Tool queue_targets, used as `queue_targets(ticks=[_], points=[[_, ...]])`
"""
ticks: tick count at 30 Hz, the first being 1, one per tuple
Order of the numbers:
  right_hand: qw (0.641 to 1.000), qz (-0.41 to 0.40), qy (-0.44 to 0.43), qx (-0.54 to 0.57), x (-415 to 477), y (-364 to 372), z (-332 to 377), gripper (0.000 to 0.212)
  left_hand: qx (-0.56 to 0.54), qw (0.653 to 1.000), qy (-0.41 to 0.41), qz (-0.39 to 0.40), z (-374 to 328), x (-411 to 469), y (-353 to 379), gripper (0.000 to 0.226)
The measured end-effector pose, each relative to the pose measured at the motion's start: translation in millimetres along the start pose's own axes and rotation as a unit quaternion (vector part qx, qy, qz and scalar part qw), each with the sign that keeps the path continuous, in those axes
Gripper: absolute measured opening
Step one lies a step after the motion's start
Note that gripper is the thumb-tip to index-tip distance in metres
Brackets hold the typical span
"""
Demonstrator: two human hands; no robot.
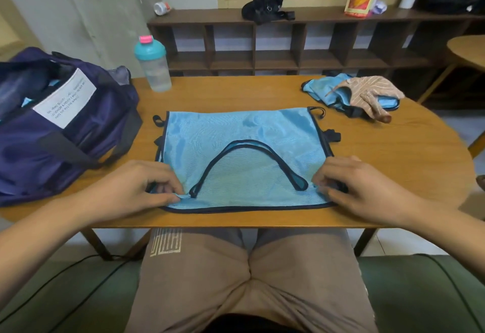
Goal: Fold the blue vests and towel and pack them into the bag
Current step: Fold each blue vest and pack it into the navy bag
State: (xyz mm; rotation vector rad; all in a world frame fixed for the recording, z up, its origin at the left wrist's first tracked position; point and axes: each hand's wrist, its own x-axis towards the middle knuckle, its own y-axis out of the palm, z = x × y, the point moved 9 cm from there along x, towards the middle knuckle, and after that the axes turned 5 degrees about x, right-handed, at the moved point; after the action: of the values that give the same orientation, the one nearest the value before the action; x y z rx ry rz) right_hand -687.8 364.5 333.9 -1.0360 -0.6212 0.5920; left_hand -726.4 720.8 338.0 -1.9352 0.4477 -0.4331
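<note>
in the head view, your left hand [136,188] is pinching the near left corner of the blue vest [236,133], fingers curled onto the mesh, while your right hand [359,188] is gripping the near right corner the same way. the blue vest is lying flat in the middle of the counter [393,154], its dark-trimmed neck opening arching toward you. the bag [65,128] is sitting open at the left end of the counter, just beside the vest. a second blue vest [319,87] is lying crumpled at the far right, with the towel [367,93] draping over it. a shaker bottle [154,65] is standing behind the bag.
</note>
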Motion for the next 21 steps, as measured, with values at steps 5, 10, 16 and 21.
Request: queue_targets(ticks=[5, 10, 16, 21], points=[[0.998, 0.007, -0.056, -0.037, -6, -2, 15, 0.024, -0.003, 0.999, -0.023, 0.043, 7, -5, 0, 0.016], [0.997, 0.061, -0.028, -0.023, -4, 12, 14, 0.020, -0.020, 0.992, -0.086, 0.084, 15, -4, 6, 0.015], [0.999, -0.030, 0.010, -0.021, 32, -16, 10, 0.006, -0.007, 0.989, -0.137, -0.049, 16, 26, -28, 0.010], [0.990, -0.076, 0.122, -0.019, 88, -5, -25, 0.046, 0.043, 0.974, -0.147, -0.167, 36, 78, -32, 0.030]])
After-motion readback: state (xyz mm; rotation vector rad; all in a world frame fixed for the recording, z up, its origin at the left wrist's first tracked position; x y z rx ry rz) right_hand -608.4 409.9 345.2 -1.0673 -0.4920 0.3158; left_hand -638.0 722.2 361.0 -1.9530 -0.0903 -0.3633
